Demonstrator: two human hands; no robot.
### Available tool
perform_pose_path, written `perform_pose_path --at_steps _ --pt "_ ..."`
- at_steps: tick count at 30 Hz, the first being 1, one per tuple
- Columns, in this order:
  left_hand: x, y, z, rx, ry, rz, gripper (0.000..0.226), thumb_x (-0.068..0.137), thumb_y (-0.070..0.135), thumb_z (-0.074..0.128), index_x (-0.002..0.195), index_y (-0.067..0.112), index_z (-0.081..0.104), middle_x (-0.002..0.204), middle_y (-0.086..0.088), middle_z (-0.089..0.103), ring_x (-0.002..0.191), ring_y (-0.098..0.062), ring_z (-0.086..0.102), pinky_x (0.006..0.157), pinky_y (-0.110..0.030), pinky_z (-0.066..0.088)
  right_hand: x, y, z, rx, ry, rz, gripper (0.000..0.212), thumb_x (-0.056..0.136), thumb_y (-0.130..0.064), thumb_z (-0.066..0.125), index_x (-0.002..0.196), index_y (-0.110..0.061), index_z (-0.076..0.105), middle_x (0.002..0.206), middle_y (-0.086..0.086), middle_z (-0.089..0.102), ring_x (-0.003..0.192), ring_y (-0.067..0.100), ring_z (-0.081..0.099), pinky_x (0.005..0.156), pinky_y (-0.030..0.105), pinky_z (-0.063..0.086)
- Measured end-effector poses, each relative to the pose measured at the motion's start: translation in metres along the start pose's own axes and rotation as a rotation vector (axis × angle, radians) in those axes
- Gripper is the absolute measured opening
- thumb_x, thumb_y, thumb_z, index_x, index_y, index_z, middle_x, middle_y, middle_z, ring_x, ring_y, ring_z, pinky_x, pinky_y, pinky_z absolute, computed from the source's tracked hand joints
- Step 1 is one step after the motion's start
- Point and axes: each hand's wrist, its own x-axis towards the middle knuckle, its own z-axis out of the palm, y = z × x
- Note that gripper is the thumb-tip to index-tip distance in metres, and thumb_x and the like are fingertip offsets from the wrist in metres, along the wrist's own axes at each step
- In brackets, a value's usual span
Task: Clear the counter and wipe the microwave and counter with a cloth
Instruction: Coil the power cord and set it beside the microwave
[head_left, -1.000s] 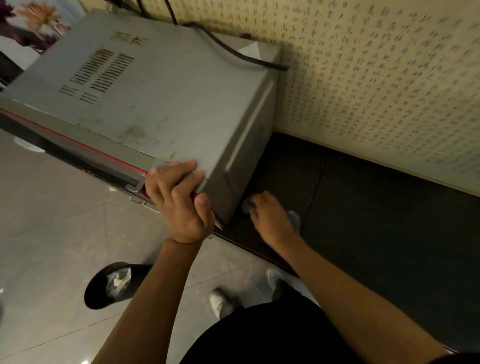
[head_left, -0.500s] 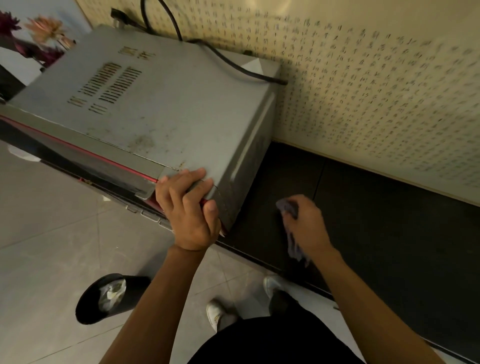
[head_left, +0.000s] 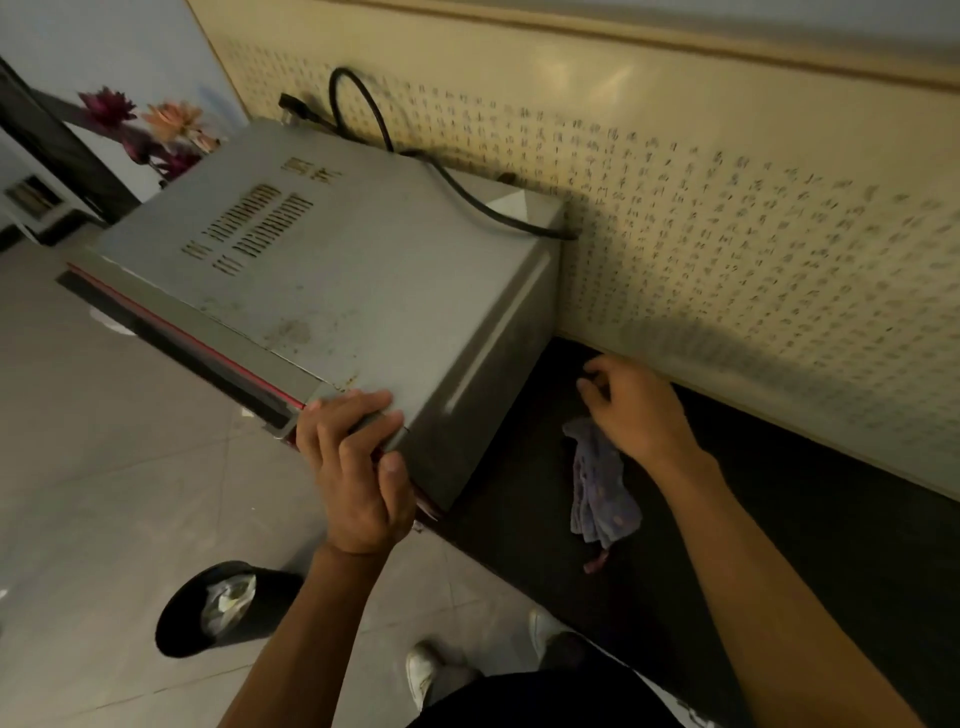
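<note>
— Where is the camera sitting?

— It is riding on the person's head, looking steeply down and forward over both forearms.

— What is it taking in?

— The wide lens is bending the scene: the microwave (head_left: 332, 291) is filling the upper left, close by, the dark counter (head_left: 779, 519) is running to the right, the wall (head_left: 727, 234) is rising behind, and the floor (head_left: 104, 441) is lying far below.

— Any second view?

— Only this one.
</note>
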Motion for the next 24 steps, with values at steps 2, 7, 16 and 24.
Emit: perform_pose_path --at_steps 2,7,16,24 --pt "0.001 0.002 -0.003 0.011 -0.027 -0.003 0.028 0.104 0.030 0.035 0.107 0.010 0.055 0.115 -0.013 0.059 0.107 -0.034 0.055 0.093 -0.063 0.039 0.008 -0.020 -0.030 0.077 0.083 -0.155 0.026 0.099 -0.032 0.056 0.121 -0.020 0.064 0.101 0.000 0.071 0.089 0.015 0.067 0.077 0.034 0.056" --pt "0.008 0.002 -0.016 0.046 -0.140 -0.001 0.024 0.104 0.031 0.039 0.110 0.018 0.059 0.117 -0.008 0.060 0.102 -0.033 0.057 0.090 -0.049 0.039 0.031 -0.085 -0.091 0.256 0.263 -0.440 0.021 0.100 -0.025 0.054 0.111 -0.014 0.068 0.096 -0.004 0.067 0.082 0.008 0.060 0.072 0.017 0.048" --pt "0.080 -0.035 -0.050 0.074 -0.450 -0.095 0.032 0.104 0.033 0.044 0.111 0.021 0.072 0.117 0.005 0.066 0.110 -0.021 0.059 0.090 -0.044 0.045 0.158 -0.221 -0.071 -0.035 0.109 -0.421 0.038 0.096 -0.037 0.052 0.127 -0.016 0.058 0.121 0.009 0.061 0.108 0.029 0.059 0.093 0.044 0.047" --pt "0.160 -0.124 -0.058 -0.055 -0.524 -0.223 0.033 0.103 0.041 0.041 0.121 0.027 0.065 0.120 0.010 0.064 0.114 -0.013 0.055 0.096 -0.043 0.046 0.267 -0.296 -0.028 -0.226 -0.022 -0.059 0.035 0.099 -0.039 0.053 0.114 -0.009 0.055 0.094 0.007 0.059 0.068 0.020 0.054 0.053 0.029 0.034"
